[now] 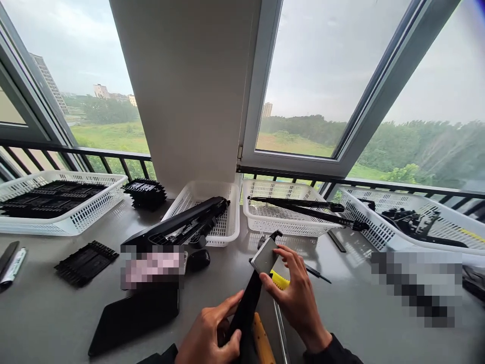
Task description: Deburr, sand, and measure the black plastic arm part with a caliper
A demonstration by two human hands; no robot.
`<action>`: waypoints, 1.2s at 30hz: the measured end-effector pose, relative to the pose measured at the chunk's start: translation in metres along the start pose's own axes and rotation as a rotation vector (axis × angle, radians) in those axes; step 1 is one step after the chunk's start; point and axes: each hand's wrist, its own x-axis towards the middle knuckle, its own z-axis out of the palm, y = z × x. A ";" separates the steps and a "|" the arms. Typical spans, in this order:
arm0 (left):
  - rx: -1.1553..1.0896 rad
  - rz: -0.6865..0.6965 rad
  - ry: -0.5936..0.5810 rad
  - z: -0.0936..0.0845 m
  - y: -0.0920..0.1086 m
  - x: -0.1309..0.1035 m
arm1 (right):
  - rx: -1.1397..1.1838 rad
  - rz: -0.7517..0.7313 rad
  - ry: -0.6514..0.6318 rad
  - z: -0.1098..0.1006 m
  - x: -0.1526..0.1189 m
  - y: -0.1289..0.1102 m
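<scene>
My left hand (212, 328) is closed around the lower part of a long black part (248, 303), thumb and fingers on its two sides. The part slants up and away from me. Near its far end, my right hand (293, 293) pinches a small grey-silver rectangular block (264, 257) between thumb and fingers. The block lies against the black part; whether they are joined I cannot tell. Just under my right hand sits a yellow piece (279, 279). Beside the black part are a yellow-orange handle (262, 338) and a thin metal rod (281, 328).
White baskets (94, 205) with black parts line the table's back edge. A long black assembly (178, 222) leans over one basket. Left are a black tray (87, 263), a marker (14, 265), a mouse (199, 259) and a dark flat panel (136, 316). A thin tool (318, 274) lies right.
</scene>
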 end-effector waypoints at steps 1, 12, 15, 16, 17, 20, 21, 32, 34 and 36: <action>0.006 0.006 -0.003 0.000 -0.001 0.000 | 0.001 0.002 0.004 0.001 0.000 -0.001; 0.016 0.006 0.005 0.000 -0.001 0.000 | -0.023 -0.083 0.023 -0.003 0.002 -0.003; 0.014 0.010 0.006 0.001 -0.003 -0.002 | -0.045 -0.007 0.140 -0.011 0.012 0.009; 0.011 0.012 0.004 0.002 -0.005 -0.003 | -0.047 0.020 0.159 -0.013 0.014 0.013; 0.007 0.018 0.003 0.002 -0.006 -0.004 | -0.046 0.042 0.169 -0.014 0.016 0.015; 0.012 0.027 -0.001 0.002 -0.009 -0.005 | -0.030 0.064 0.149 -0.011 0.014 0.014; 0.020 0.022 0.005 0.001 -0.009 -0.005 | -0.018 0.057 0.127 -0.009 0.012 0.012; 0.005 0.048 0.041 -0.004 -0.016 -0.003 | 0.030 0.063 0.099 -0.004 0.008 0.010; -0.010 0.053 0.030 -0.004 -0.015 -0.002 | 0.048 0.082 0.101 -0.006 0.010 0.007; -0.075 0.044 -0.006 -0.004 -0.012 -0.001 | 0.100 0.160 0.147 -0.010 0.013 0.006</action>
